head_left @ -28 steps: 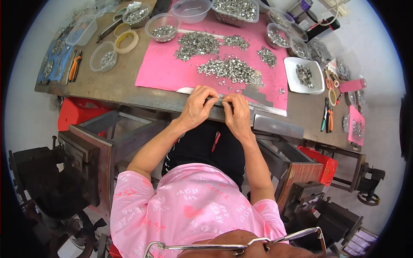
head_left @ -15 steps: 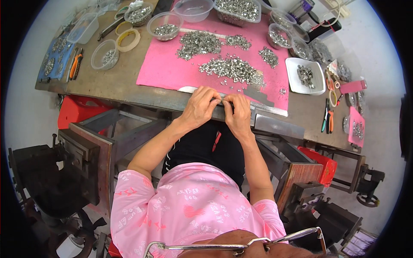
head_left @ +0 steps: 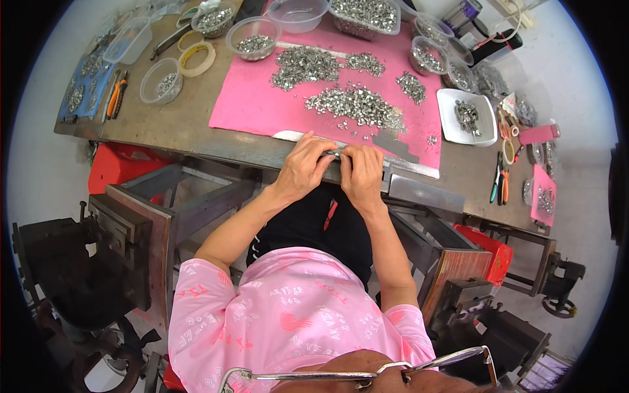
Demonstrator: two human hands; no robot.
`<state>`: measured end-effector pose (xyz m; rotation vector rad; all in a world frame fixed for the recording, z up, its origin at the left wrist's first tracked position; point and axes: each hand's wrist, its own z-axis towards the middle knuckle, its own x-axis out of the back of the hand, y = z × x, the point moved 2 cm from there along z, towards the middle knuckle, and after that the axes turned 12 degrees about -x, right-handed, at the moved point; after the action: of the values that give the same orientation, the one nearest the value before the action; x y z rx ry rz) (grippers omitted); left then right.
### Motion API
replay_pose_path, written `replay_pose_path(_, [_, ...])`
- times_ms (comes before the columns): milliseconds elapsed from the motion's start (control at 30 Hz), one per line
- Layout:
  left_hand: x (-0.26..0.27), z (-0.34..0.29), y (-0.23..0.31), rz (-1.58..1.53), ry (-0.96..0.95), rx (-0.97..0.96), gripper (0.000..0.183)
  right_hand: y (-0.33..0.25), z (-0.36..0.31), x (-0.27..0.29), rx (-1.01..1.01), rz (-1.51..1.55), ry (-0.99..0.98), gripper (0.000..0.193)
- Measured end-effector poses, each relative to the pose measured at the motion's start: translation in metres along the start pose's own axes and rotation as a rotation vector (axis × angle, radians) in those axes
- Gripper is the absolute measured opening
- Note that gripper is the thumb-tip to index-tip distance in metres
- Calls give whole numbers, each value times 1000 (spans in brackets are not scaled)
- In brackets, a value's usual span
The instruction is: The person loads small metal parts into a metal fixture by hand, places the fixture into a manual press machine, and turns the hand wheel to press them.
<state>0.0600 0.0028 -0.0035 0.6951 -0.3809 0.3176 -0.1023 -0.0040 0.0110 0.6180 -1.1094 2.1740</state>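
My left hand [head_left: 303, 165] and my right hand [head_left: 362, 171] meet at the front edge of the workbench, fingers closed in a pinch. Between their fingertips shows a small silver metal piece [head_left: 335, 154], mostly covered; its exact kind is too small to make out. Just beyond the hands, a pink mat [head_left: 242, 108] bears loose heaps of small shiny metal pieces. The nearest heap [head_left: 357, 107] lies right past my fingers, with a larger heap [head_left: 304, 65] farther back and a small heap [head_left: 411, 87] to the right.
Clear plastic tubs [head_left: 254, 39] of metal pieces line the back, and a white square dish [head_left: 466, 116] stands at the right. Pliers [head_left: 503, 187] lie right, orange-handled pliers [head_left: 116, 98] left beside tape rolls [head_left: 196, 59]. Red stools [head_left: 121, 167] and black machines flank me below.
My fingertips have shifted slightly, and a bit more of the silver piece shows between them. Both hands keep their place at the bench edge; the heaps look the same.
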Motion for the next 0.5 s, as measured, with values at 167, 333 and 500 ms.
replay_pose_path(167, [-2, -3, -2, -10, 4, 11, 17, -6, 2, 11, 163, -101, -49, 20])
replay_pose_path(333, [4, 13, -11, 12, -74, 17, 12, -2, 9, 25, 155, -70, -152, 17])
replay_pose_path(500, [3, 53, -42, 224, -176, -105, 12, 28, 39, 39, -106, -2, -174, 11])
